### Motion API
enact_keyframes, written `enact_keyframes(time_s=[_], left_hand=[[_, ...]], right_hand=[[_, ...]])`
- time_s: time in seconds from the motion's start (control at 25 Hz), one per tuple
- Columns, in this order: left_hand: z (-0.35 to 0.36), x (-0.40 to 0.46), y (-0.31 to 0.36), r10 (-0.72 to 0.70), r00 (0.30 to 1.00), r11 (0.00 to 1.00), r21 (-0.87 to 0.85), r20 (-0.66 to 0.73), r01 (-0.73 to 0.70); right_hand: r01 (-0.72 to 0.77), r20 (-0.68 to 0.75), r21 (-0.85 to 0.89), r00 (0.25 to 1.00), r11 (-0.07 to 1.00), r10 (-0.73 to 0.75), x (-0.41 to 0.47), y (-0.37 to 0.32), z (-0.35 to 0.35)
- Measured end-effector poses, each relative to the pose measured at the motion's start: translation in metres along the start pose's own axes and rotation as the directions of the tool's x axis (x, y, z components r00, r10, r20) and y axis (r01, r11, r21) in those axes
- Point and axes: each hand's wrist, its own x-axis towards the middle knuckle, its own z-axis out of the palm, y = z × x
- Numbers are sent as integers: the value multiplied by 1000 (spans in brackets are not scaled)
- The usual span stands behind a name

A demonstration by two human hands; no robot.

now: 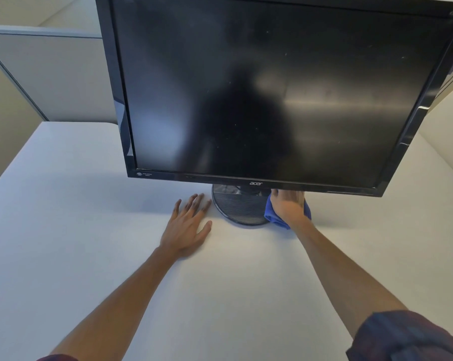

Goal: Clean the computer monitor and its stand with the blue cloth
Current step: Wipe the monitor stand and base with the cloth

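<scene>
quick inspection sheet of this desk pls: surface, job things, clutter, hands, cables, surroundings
surface: white desk top, bare around the stand
job's things: black acer monitor, screen off, dust specks; round black ribbed stand base; crumpled blue cloth on the base's right side
clutter: nothing seen
hands: left hand flat on the desk, beside the base; right hand pressing the cloth
cables: nothing seen
surroundings: grey partition panel behind left
</scene>
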Motion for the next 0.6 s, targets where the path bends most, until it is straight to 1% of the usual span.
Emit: enact_keyframes(time_s=[0.12, 0.32, 0.48, 0.6], left_hand=[[-1, 0, 0, 1, 1000, 1000, 10, 8, -1], [0, -1, 0, 6, 1000, 1000, -2, 1, -6], [1, -1, -1, 6, 1000, 1000, -3, -2, -6], [1, 1, -1, 6, 1000, 1000, 2, 0, -6]], right_hand=[[92, -1, -56, 996, 994, -92, 9, -3, 1], [184, 87, -113, 981, 977, -174, -6, 6, 5], [334, 21, -60, 942, 941, -334, -28, 17, 5], [370, -19, -115, 927, 922, -374, -49, 16, 6]])
